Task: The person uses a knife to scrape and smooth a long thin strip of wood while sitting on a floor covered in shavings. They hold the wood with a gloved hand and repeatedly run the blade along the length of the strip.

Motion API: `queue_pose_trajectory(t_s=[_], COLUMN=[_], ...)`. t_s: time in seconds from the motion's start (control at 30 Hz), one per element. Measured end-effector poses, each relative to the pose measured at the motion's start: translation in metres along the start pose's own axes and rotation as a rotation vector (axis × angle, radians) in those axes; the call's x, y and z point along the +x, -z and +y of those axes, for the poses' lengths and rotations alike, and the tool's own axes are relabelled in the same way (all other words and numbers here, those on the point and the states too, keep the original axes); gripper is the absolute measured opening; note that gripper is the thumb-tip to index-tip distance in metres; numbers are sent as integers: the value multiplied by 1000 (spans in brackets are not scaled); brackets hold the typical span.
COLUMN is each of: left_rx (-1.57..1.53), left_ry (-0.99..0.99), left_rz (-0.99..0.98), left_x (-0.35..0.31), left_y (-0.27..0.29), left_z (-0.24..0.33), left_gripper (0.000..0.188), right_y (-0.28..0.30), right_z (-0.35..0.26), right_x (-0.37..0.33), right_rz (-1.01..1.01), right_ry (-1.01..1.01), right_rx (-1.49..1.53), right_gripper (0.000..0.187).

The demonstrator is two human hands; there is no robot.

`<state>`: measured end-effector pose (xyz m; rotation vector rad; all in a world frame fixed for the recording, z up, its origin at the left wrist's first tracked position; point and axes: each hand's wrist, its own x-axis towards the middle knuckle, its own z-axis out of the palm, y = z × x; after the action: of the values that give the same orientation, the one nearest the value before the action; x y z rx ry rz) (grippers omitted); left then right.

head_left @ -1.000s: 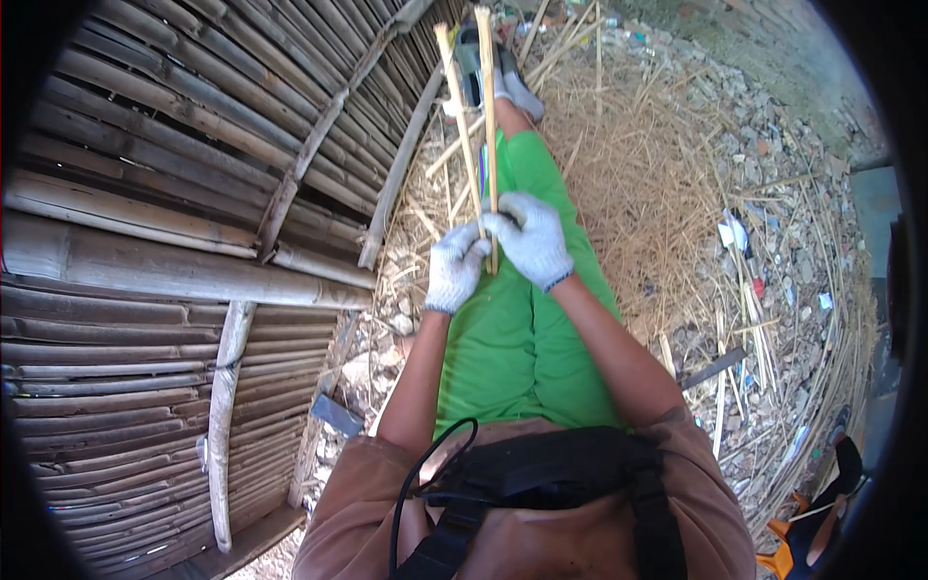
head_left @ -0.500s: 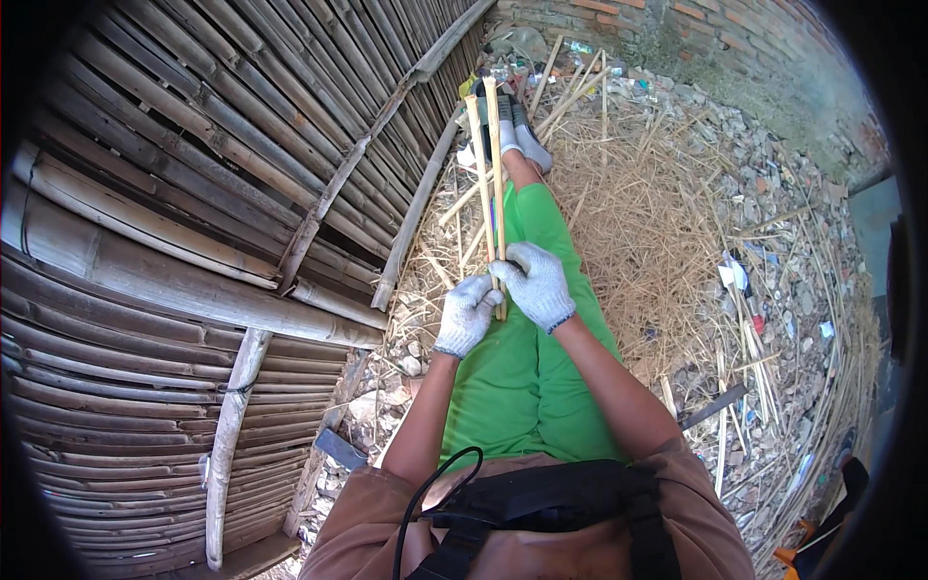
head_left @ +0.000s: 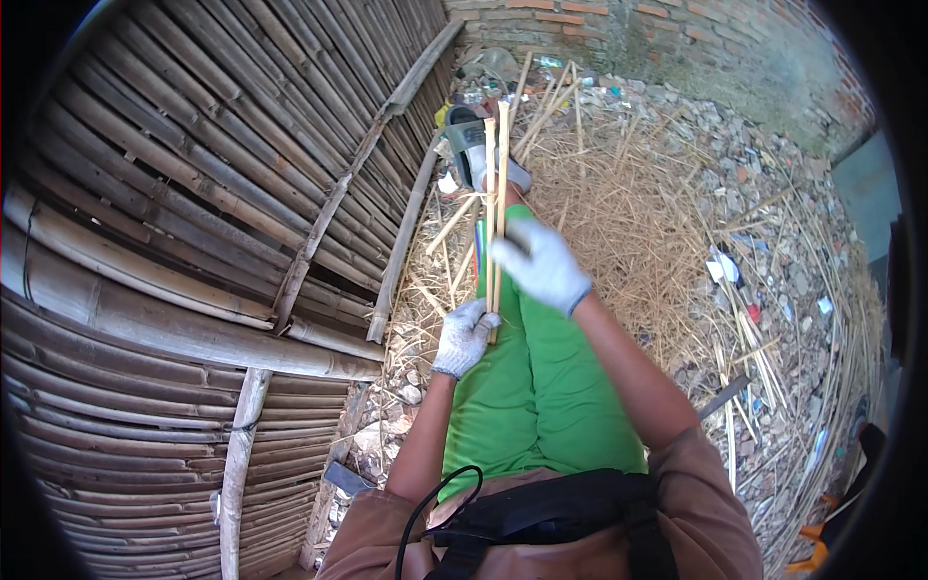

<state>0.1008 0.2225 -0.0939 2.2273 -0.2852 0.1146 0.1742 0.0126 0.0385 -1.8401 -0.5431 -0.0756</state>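
My left hand (head_left: pixel 465 338), in a white knit glove, is closed around two pale bamboo sticks (head_left: pixel 496 222) near their lower ends. The sticks stand almost side by side above my green-trousered legs (head_left: pixel 570 387), their far ends reaching toward my feet. My right hand (head_left: pixel 543 266), gloved the same way, is beside the middle of the sticks. Motion smears its fingers, and I cannot tell whether they grip anything. A dark patch shows by its fingertips, too blurred to name.
A bamboo slat wall (head_left: pixel 193 193) rises close on my left. Straw-like shavings (head_left: pixel 628 232) and rubble (head_left: pixel 812 319) cover the ground to my right. More bamboo sticks (head_left: pixel 549 111) lie beyond my sandalled feet. A brick wall (head_left: pixel 580 24) closes the far side. A dark flat blade-like strip (head_left: pixel 725 394) lies at right.
My right hand has moved up along the sticks, away from my left hand. My left hand still holds the sticks, slightly lower in the picture. The whole view has shifted a little.
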Motion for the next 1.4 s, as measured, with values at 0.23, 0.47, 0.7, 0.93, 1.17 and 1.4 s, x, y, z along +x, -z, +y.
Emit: queue_pose_trajectory(t_s=[0.23,0.47,0.7,0.93,1.17,1.4], left_rx=[30,21,55,-54,843,-59], left_ry=[-95,-104,-152,-74,112,-355], left_rz=[2,-43,-45,-103,-15,-268], left_x=[6,9,10,15,23,98], left_y=[-10,-13,-6,18,100,-70], left_z=[2,10,8,1,-25,188], left_gripper=[23,31,31,28,52,36], right_y=[135,196,205,225,236,184], right_z=[-56,-88,-118,-104,-13,86], right_x=[82,81,84,68,-20,-157], right_rz=[36,-182,-360,-276,82,406], right_ry=[283,345,356,233,100,-361], right_rx=[-415,-801,-956,-760,-478,104], right_gripper=[42,38,37,32,26,17])
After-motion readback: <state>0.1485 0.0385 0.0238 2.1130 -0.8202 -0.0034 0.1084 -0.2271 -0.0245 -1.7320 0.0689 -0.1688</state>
